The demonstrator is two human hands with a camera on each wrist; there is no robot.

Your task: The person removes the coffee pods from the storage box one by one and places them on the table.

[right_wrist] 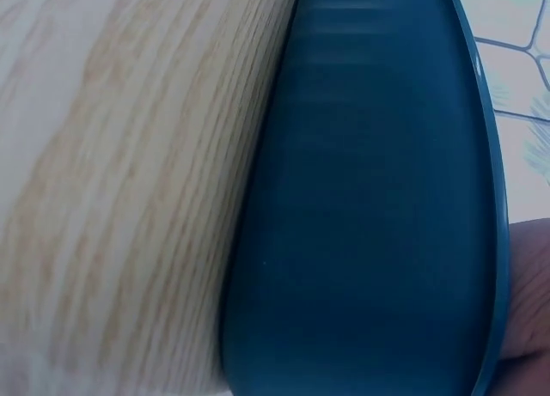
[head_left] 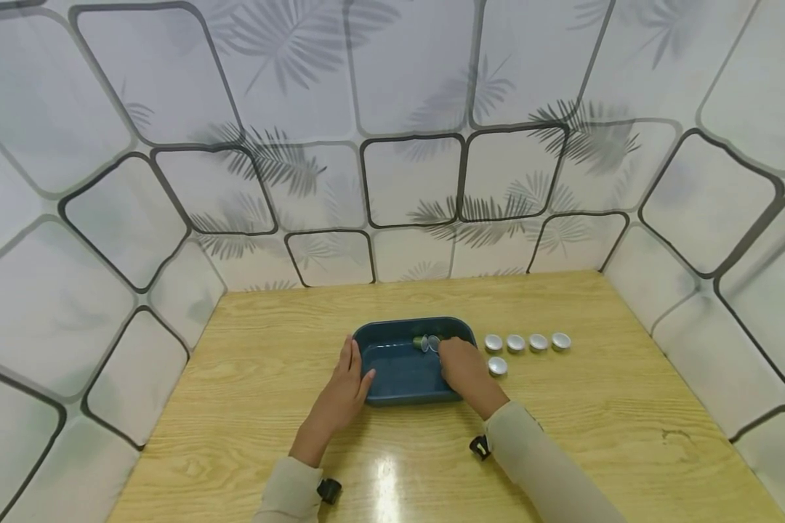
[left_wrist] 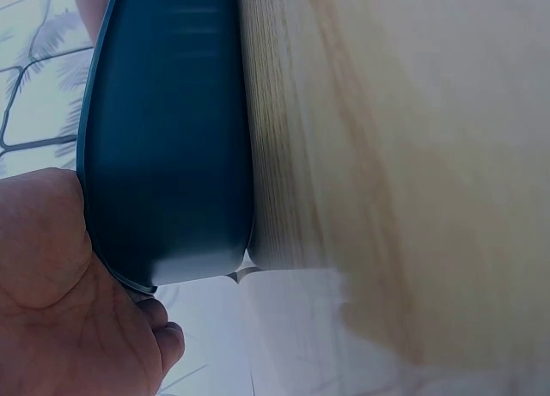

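A dark blue rectangular tray (head_left: pixel 402 374) rests on the wooden table. My left hand (head_left: pixel 341 385) grips its left end, the thumb at the rim and the fingers along the outside; in the left wrist view, curled fingertips (left_wrist: pixel 169 338) show past its corner. My right hand (head_left: pixel 464 367) reaches over the right rim into the tray with bent fingers. By those fingers lies a small round cup (head_left: pixel 435 343) with a pale face, beside a green capsule (head_left: pixel 420 343). The right fingertips are hidden behind the hand, so I cannot tell what they hold.
Right of the tray, several small white round cups stand in a row, with the end one (head_left: pixel 561 341) farthest right. A single white cup (head_left: pixel 497 366) sits in front of the row. Patterned white walls (head_left: pixel 412 181) border the wooden table (head_left: pixel 255 407) at the back and sides.
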